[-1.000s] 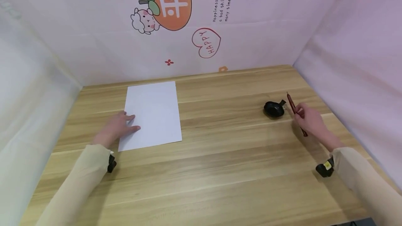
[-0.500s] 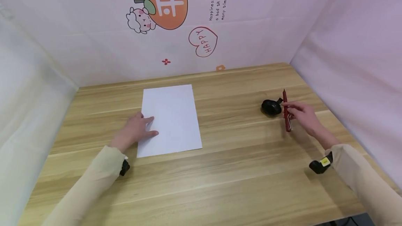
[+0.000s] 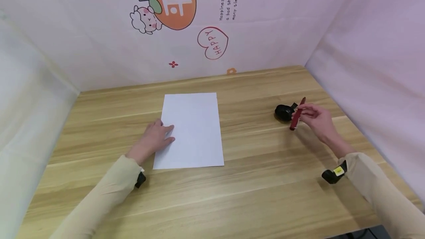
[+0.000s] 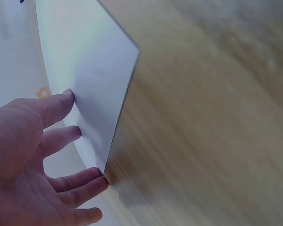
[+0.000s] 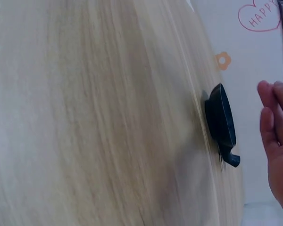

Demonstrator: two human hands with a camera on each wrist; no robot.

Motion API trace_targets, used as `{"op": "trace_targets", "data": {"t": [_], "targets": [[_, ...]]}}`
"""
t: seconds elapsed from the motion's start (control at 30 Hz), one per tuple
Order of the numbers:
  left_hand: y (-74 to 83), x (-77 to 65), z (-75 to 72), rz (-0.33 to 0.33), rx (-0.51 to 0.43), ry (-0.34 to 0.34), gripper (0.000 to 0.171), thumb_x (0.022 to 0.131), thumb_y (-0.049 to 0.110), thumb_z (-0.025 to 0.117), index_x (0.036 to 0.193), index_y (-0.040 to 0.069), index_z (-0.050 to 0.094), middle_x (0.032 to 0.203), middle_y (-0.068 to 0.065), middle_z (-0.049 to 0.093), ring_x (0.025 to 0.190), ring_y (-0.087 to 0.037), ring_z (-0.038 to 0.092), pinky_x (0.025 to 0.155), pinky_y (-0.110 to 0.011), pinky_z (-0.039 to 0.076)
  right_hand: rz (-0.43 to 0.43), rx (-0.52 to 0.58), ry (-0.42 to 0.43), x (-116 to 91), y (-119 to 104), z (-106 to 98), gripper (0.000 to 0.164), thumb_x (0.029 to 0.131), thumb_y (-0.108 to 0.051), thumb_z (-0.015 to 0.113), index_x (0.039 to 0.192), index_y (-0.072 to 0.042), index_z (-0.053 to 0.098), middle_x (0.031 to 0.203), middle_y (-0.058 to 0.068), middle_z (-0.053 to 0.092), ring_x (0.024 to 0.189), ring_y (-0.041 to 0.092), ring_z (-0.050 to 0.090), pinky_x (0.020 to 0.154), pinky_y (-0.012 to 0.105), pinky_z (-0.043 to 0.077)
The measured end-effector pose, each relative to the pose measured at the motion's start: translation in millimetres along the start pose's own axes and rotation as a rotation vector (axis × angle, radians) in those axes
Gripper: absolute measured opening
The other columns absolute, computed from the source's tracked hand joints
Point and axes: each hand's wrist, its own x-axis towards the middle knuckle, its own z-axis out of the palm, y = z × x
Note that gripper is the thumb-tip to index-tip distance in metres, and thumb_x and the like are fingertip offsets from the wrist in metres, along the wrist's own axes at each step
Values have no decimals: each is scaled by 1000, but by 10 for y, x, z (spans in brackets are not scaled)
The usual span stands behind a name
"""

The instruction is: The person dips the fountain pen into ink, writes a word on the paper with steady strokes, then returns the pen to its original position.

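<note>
A blank white sheet of paper (image 3: 196, 132) lies on the wooden table, left of centre. My left hand (image 3: 151, 141) rests at its left side, thumb and index finger spread over the sheet; in the left wrist view, other fingertips (image 4: 101, 181) are right at the paper's edge. On the right, my right hand (image 3: 320, 123) pinches a dark red pen (image 3: 297, 115) between thumb and fingers, above the table and tilted. Just left of the pen sits a glossy black rounded object with a short tab (image 3: 283, 113); the right wrist view shows it dish-like (image 5: 220, 117).
White cloth walls enclose the table (image 3: 252, 194) on the left, back and right. The back cloth (image 3: 265, 28) carries printed cartoons and lettering. Beyond the table's front right edge lies something dark with a cable (image 3: 368, 232).
My left hand has slid the paper to the right and slightly nearer. My right hand, keeping the pen, has moved a little left, and the pen has swung from leaning left to leaning right.
</note>
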Motion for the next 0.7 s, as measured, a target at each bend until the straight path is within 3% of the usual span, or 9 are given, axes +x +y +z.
{"op": "trace_targets", "data": {"t": [0.13, 0.27, 0.5, 0.7], "targets": [[28, 14, 0, 0, -11, 5, 50, 90, 32, 60, 134, 9, 52, 118, -27, 50, 107, -36, 46, 101, -51, 32, -124, 79, 69, 32, -10, 95, 22, 86, 17, 50, 101, 4, 57, 79, -2, 73, 67, 6, 70, 63, 16, 54], [66, 19, 7, 6, 3, 5, 54, 89, 35, 61, 135, 9, 51, 116, -26, 49, 105, -36, 46, 101, -52, 32, -219, 66, 150, 59, -64, 174, 12, 88, 14, 49, 94, 5, 55, 69, 3, 69, 58, 10, 67, 55, 18, 53], [129, 36, 17, -7, -7, -8, 58, 88, 38, 62, 136, 9, 49, 117, -26, 47, 106, -38, 46, 105, -55, 28, -103, -94, 326, 49, -154, 229, 10, 88, 2, 58, 79, 1, 57, 56, -4, 64, 45, 4, 60, 44, 17, 49], [150, 48, 26, -9, -18, -19, 57, 89, 36, 61, 136, 8, 49, 128, -29, 45, 118, -41, 42, 106, -56, 28, -24, -180, 358, 56, -135, 217, 13, 88, -2, 59, 82, 10, 58, 55, -6, 62, 45, 4, 59, 45, 16, 49]]}}
